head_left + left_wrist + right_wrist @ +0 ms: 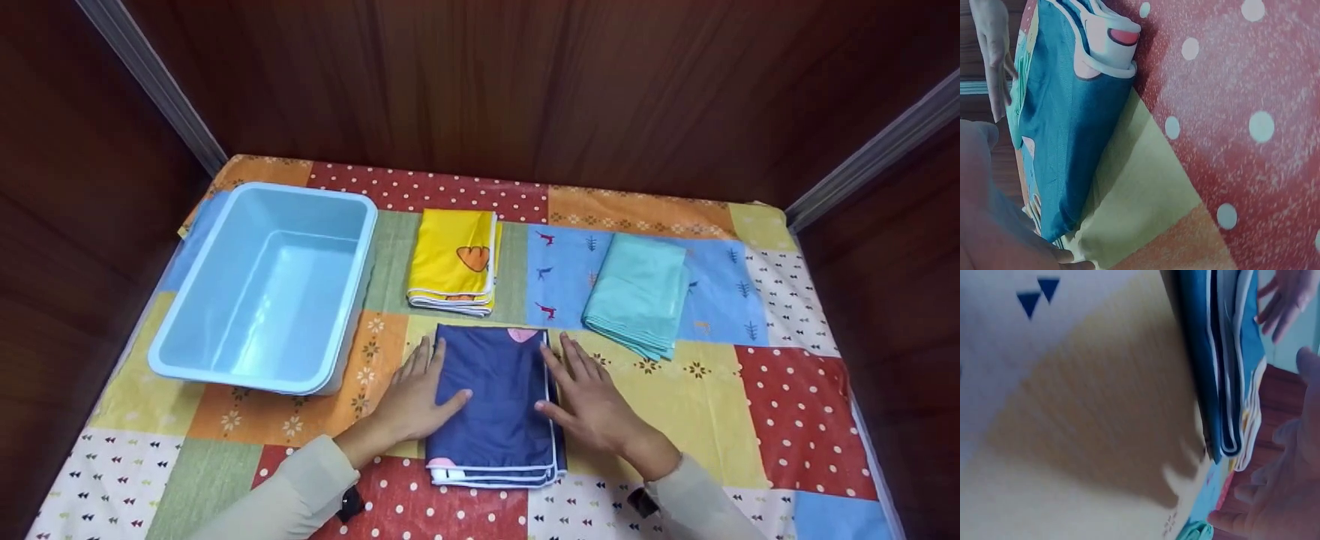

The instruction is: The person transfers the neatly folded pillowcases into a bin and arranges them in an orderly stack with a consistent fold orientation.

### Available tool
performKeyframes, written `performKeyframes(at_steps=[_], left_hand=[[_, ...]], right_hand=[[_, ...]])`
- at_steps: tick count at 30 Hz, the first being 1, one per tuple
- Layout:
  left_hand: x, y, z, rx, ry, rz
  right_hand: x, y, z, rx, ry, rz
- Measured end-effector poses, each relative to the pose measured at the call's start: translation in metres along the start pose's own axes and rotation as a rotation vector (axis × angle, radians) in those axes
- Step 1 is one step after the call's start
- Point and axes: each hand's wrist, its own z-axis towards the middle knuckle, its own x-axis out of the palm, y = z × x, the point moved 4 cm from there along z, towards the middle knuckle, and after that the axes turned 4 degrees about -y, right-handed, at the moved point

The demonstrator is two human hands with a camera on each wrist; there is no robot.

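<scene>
- Wood panels (465,82), dark: stood behind and beside the table.
- Tablecloth (712,420), patchwork print: covered the table; all 3 folded cloths lay on it.
- Tub (300,214), light blue, 1: stood at the left; every cloth lay outside it.
- Navy cloth (491,405), white edging, pink prints, 1: lay between the hands at the near middle, folded into a layered rectangle. Judged folded or very nearly so; layers along the right edge were not quite flush, so a little squaring was perhaps left.
- Green cloth (637,285), 1: lay folded at the right, apart from the others; judged done.
- Yellow cloth (442,255), 1: lay folded just beyond the navy cloth; judged done.
- Left hand (412,401), 1: fingers straight and spread wide, thumb over the navy cloth's left side; gripped nothing.
- Right hand (596,409), 1: fingers likewise wide, at the opposite edge; gripped nothing. Contact could not be told.
</scene>
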Motion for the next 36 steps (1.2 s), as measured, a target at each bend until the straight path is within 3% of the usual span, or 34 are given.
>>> performKeyframes(at_steps=[8, 15, 20, 25, 30, 36], left_hand=[[-0.004, 0.001, 0.002, -0.098, -0.128, -0.231], [-0.005, 0.001, 0.007, -0.227, -0.129, -0.435], [-0.003, 0.0, 0.011, -0.294, -0.138, -0.554], [-0.003, 0.003, 0.014, -0.319, -0.178, -0.687], [0.0, 0.009, 0.017, -0.28, -0.168, -0.836], [0.003, 0.01, 0.024, -0.262, -0.116, -0.832]], right_hand=[[0.008, 0.004, 0.004, 0.125, -0.104, 0.124], [0.014, 0.006, 0.009, 0.302, -0.102, 0.372], [0.017, 0.005, 0.014, 0.377, -0.104, 0.549], [0.017, 0.003, 0.019, 0.473, -0.136, 0.687], [0.019, -0.002, 0.021, 0.594, -0.157, 0.779], [0.022, -0.008, 0.024, 0.662, -0.175, 0.888]])
